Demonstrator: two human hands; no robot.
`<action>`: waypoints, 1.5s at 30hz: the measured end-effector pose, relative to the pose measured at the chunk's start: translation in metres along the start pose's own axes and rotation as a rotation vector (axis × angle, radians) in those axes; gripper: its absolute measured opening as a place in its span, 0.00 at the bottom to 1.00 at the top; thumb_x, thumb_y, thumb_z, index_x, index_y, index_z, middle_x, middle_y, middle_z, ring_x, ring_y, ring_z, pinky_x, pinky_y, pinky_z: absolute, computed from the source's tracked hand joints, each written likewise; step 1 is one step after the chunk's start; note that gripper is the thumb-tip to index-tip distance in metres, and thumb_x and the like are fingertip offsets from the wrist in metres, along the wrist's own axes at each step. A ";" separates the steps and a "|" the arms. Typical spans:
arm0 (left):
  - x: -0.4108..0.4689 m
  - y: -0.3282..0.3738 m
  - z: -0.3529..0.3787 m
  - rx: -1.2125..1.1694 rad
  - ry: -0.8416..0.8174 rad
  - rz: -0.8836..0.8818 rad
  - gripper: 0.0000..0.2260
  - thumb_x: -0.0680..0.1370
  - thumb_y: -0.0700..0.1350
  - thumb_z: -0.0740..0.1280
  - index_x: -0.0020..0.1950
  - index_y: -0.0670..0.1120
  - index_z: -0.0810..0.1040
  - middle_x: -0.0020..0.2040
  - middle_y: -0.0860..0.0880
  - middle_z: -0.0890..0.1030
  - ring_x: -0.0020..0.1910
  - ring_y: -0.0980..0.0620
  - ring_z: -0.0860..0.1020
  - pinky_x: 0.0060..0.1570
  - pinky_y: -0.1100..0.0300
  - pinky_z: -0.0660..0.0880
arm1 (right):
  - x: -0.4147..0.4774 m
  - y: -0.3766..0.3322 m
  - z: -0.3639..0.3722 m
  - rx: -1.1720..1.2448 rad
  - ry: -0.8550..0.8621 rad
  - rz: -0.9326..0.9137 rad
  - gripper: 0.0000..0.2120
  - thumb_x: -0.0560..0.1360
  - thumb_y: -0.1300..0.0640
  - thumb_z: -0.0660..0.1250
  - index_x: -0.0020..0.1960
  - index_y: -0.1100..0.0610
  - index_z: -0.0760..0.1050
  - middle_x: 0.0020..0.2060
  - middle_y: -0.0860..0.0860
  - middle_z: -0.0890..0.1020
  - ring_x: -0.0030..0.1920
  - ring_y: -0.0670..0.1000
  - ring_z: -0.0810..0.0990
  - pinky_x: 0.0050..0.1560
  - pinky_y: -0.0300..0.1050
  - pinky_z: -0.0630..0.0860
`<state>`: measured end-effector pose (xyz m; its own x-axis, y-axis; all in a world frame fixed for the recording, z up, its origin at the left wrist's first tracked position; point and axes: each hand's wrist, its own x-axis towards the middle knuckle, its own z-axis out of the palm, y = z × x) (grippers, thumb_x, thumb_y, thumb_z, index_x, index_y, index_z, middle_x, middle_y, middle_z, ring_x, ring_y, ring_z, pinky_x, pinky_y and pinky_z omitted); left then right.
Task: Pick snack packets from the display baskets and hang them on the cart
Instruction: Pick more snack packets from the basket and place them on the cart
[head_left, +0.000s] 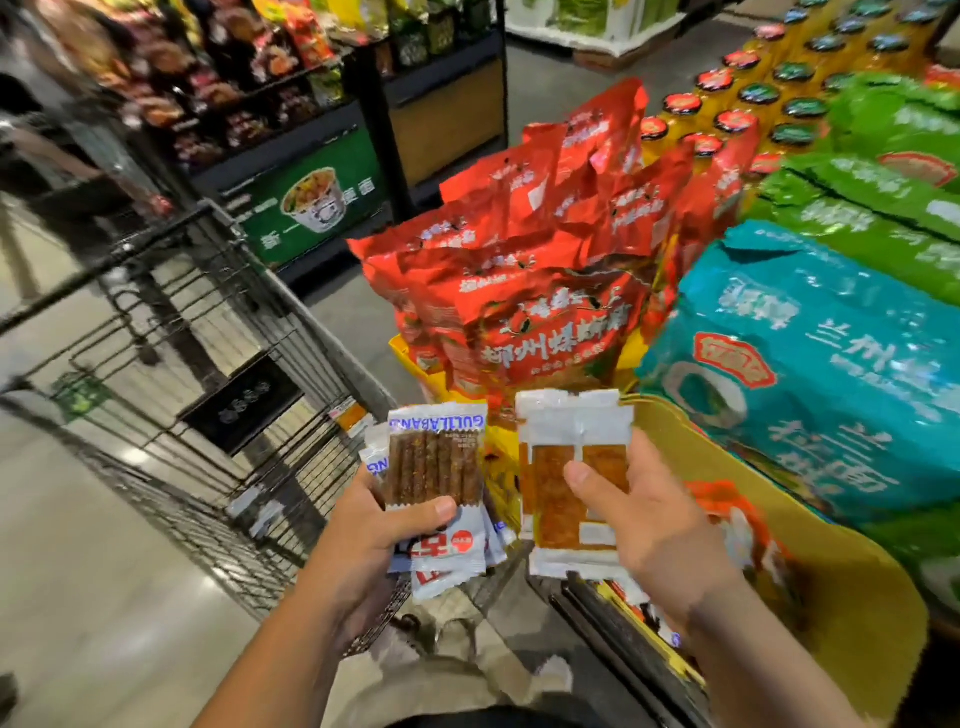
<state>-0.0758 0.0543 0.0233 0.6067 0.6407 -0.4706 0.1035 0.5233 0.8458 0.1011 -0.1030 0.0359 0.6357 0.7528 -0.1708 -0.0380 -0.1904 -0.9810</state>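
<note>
Left hand (374, 540): fingers (439, 508) curled around a fanned bundle of stick packets (436, 467), thumb pressed across the front 1. The packets are flat, glossy white film with crimped ends. A clear window shows ridged brown sticks standing side by side. A blue band carries white capitals that read roughly "GULILABAN"; the lower packets show red marks, unreadable.

Right hand (660, 525): it grips 1 slab packet (571, 483), thumb on the face and the other fingers behind it. The film is translucent white, with flat orange-brown slabs inside. No legible print.

Both items are held upright, near each other, above the near end of the black wire cart (208, 364).

Behind them are crinkled red pouches (545, 291) with white Chinese characters. A teal pack (810, 395) and green packs (883, 171) lie to the right, above a yellow cardboard bin (831, 571).
</note>
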 end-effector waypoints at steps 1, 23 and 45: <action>-0.004 0.000 -0.006 0.002 0.024 0.003 0.35 0.56 0.37 0.81 0.61 0.37 0.76 0.47 0.38 0.86 0.42 0.42 0.85 0.37 0.53 0.81 | 0.005 0.002 0.011 -0.047 -0.021 -0.004 0.16 0.80 0.55 0.67 0.66 0.43 0.71 0.60 0.35 0.80 0.62 0.33 0.75 0.65 0.34 0.70; -0.059 0.026 -0.281 -0.195 0.282 -0.036 0.14 0.73 0.32 0.73 0.57 0.43 0.81 0.49 0.36 0.86 0.45 0.38 0.85 0.45 0.47 0.84 | 0.037 -0.019 0.313 -0.381 -0.417 0.049 0.12 0.77 0.58 0.73 0.58 0.49 0.78 0.50 0.45 0.86 0.53 0.47 0.84 0.58 0.53 0.81; 0.021 0.025 -0.413 -0.379 0.500 -0.036 0.13 0.75 0.34 0.72 0.58 0.44 0.80 0.51 0.37 0.86 0.46 0.37 0.85 0.44 0.45 0.84 | 0.148 0.013 0.395 -0.234 -0.225 0.284 0.08 0.79 0.61 0.69 0.58 0.59 0.79 0.45 0.53 0.88 0.45 0.51 0.87 0.43 0.44 0.82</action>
<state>-0.3863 0.3129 -0.0694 0.1564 0.7564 -0.6352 -0.2254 0.6534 0.7226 -0.1099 0.2555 -0.0388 0.4399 0.7636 -0.4726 0.0055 -0.5286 -0.8489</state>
